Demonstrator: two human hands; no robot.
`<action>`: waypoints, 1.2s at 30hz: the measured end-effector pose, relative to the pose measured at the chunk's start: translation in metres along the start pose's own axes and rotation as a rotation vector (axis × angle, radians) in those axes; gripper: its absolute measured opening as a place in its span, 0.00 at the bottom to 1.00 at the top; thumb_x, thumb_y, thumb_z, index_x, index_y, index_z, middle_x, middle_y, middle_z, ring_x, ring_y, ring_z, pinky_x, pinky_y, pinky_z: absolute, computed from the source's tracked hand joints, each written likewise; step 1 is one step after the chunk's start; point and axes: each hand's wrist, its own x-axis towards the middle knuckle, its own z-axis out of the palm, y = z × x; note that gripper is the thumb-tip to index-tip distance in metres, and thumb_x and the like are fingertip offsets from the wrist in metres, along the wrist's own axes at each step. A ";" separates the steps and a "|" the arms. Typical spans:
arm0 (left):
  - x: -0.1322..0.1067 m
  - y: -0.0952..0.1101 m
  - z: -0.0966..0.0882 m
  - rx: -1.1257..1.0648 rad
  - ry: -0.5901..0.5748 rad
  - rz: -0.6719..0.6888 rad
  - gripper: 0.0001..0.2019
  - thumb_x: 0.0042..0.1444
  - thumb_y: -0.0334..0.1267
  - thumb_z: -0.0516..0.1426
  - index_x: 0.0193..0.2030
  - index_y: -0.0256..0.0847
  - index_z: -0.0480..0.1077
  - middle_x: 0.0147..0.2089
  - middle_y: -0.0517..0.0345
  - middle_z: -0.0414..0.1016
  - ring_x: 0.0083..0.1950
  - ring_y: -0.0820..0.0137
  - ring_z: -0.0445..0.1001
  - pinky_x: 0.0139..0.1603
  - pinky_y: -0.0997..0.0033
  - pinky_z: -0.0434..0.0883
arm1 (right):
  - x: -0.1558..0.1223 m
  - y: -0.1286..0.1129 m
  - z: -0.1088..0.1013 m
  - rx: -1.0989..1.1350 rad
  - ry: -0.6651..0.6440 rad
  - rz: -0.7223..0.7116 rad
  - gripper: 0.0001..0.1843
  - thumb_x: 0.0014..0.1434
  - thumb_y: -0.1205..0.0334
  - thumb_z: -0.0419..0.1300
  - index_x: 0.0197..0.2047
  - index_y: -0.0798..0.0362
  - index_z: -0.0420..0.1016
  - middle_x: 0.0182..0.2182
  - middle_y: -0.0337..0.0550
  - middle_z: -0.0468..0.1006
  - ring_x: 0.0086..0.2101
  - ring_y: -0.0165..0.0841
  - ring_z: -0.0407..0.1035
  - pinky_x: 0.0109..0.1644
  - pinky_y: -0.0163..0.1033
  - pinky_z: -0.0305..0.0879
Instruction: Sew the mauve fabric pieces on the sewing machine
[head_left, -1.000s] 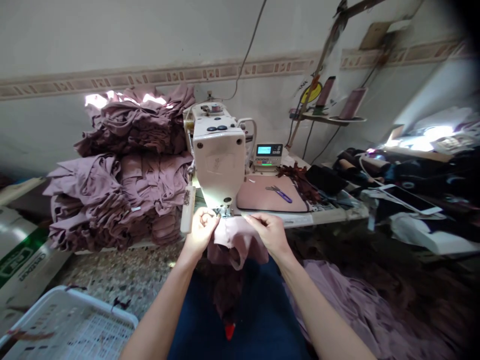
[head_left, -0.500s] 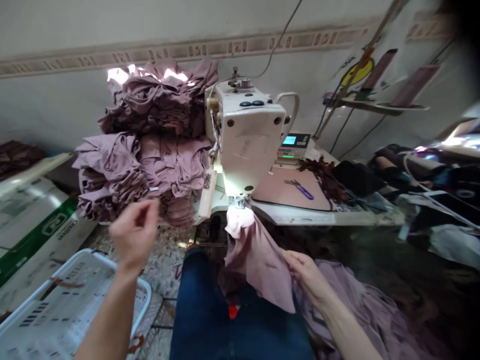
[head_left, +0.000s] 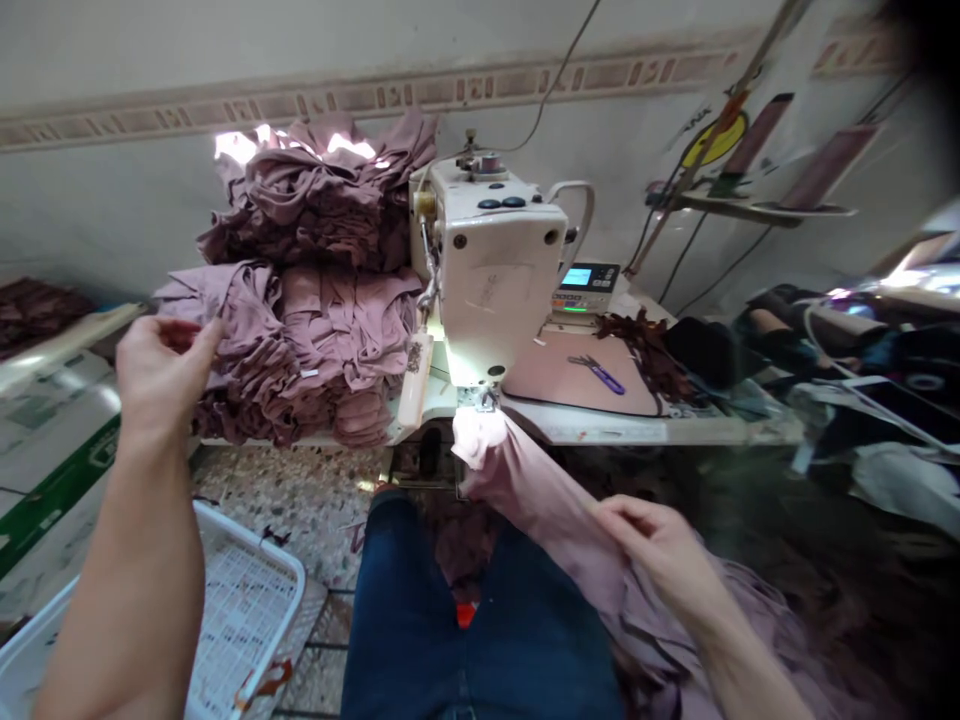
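Sewing station, seen from beside the seated worker. **Mauve garment** (head_left: 547, 520): upper end reaches up to the presser foot (head_left: 486, 398) of the sewing machine (head_left: 487, 270), and the cloth runs diagonally down and to the right, above the person's blue jeans (head_left: 465, 640). **Right hand** (head_left: 652, 545): grip closed on a fold of that cloth, low and well right of the needle. **Left hand** (head_left: 161, 375): raised just in front of the lower stack of folded mauve garments (head_left: 300, 350); grip curled, fingertips drawn toward the thumb; whether it pinches anything cannot be told. **Table** (head_left: 720, 430): carries the machine, a control panel (head_left: 586, 287), a pink pad (head_left: 555, 375) and purple-handled snips (head_left: 598, 376). **Lower left:** white plastic basket (head_left: 247, 590) on a speckled floor (head_left: 300, 500).
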 end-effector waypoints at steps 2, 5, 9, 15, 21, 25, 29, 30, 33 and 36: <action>0.002 0.003 0.003 -0.019 -0.023 -0.102 0.11 0.57 0.36 0.71 0.38 0.32 0.75 0.26 0.68 0.69 0.26 0.74 0.65 0.26 0.78 0.61 | 0.002 0.000 -0.037 -0.091 0.205 -0.006 0.29 0.49 0.31 0.74 0.30 0.52 0.87 0.27 0.47 0.83 0.28 0.40 0.73 0.30 0.40 0.66; -0.004 0.011 0.004 -0.069 0.073 0.011 0.08 0.55 0.32 0.70 0.35 0.31 0.78 0.25 0.69 0.69 0.26 0.76 0.63 0.28 0.78 0.61 | 0.010 0.006 -0.091 -0.378 0.519 0.063 0.29 0.45 0.30 0.73 0.32 0.50 0.89 0.33 0.55 0.88 0.33 0.51 0.78 0.36 0.49 0.69; -0.038 0.031 0.006 -0.103 0.318 0.403 0.11 0.59 0.40 0.70 0.40 0.32 0.83 0.34 0.58 0.82 0.31 0.72 0.73 0.34 0.74 0.69 | 0.017 0.016 -0.089 -0.468 0.441 0.069 0.34 0.42 0.26 0.72 0.33 0.51 0.89 0.36 0.59 0.89 0.33 0.53 0.80 0.37 0.53 0.72; -0.166 0.057 0.041 -0.638 -0.277 0.336 0.11 0.64 0.42 0.69 0.46 0.39 0.77 0.35 0.57 0.84 0.30 0.70 0.81 0.30 0.74 0.78 | -0.018 0.014 0.070 0.064 -0.195 0.024 0.29 0.57 0.32 0.72 0.27 0.53 0.85 0.24 0.49 0.84 0.26 0.41 0.78 0.33 0.41 0.74; -0.290 0.038 0.095 -0.681 -0.612 -0.106 0.13 0.69 0.47 0.64 0.52 0.41 0.77 0.29 0.62 0.78 0.28 0.70 0.78 0.31 0.75 0.75 | -0.046 0.003 0.175 0.115 -0.229 -0.175 0.19 0.58 0.51 0.76 0.49 0.52 0.85 0.39 0.46 0.87 0.25 0.33 0.74 0.27 0.35 0.68; -0.300 0.014 0.108 -0.534 -0.750 -0.095 0.15 0.69 0.49 0.62 0.39 0.39 0.81 0.37 0.53 0.85 0.37 0.64 0.82 0.40 0.71 0.76 | -0.030 0.012 0.178 0.150 -0.367 -0.055 0.16 0.66 0.48 0.68 0.36 0.53 0.81 0.26 0.41 0.81 0.24 0.33 0.74 0.28 0.34 0.67; -0.277 0.002 0.105 -0.395 -1.146 0.070 0.14 0.66 0.49 0.65 0.41 0.39 0.83 0.38 0.53 0.85 0.39 0.63 0.81 0.41 0.71 0.72 | -0.008 0.012 0.137 0.019 -0.448 -0.024 0.15 0.61 0.50 0.73 0.43 0.53 0.86 0.26 0.40 0.83 0.26 0.34 0.76 0.29 0.33 0.66; -0.273 0.002 0.104 -0.382 -1.262 0.118 0.14 0.65 0.49 0.66 0.40 0.39 0.82 0.36 0.55 0.84 0.37 0.65 0.79 0.39 0.71 0.71 | -0.003 0.009 0.124 -0.010 -0.482 -0.018 0.16 0.59 0.51 0.75 0.45 0.53 0.87 0.26 0.40 0.83 0.26 0.35 0.76 0.29 0.33 0.66; -0.268 0.009 0.105 -0.444 -1.399 0.266 0.16 0.67 0.50 0.64 0.38 0.38 0.80 0.37 0.55 0.79 0.38 0.67 0.75 0.41 0.71 0.69 | 0.010 0.000 0.093 -0.031 -0.650 0.008 0.18 0.58 0.46 0.76 0.40 0.54 0.89 0.24 0.40 0.81 0.24 0.34 0.73 0.28 0.33 0.65; -0.270 0.020 0.111 -0.585 -1.379 0.314 0.18 0.70 0.51 0.61 0.39 0.38 0.80 0.48 0.48 0.78 0.48 0.64 0.76 0.50 0.69 0.72 | 0.018 -0.009 0.078 0.001 -0.764 -0.007 0.24 0.62 0.39 0.72 0.36 0.56 0.90 0.22 0.41 0.80 0.22 0.32 0.70 0.27 0.34 0.63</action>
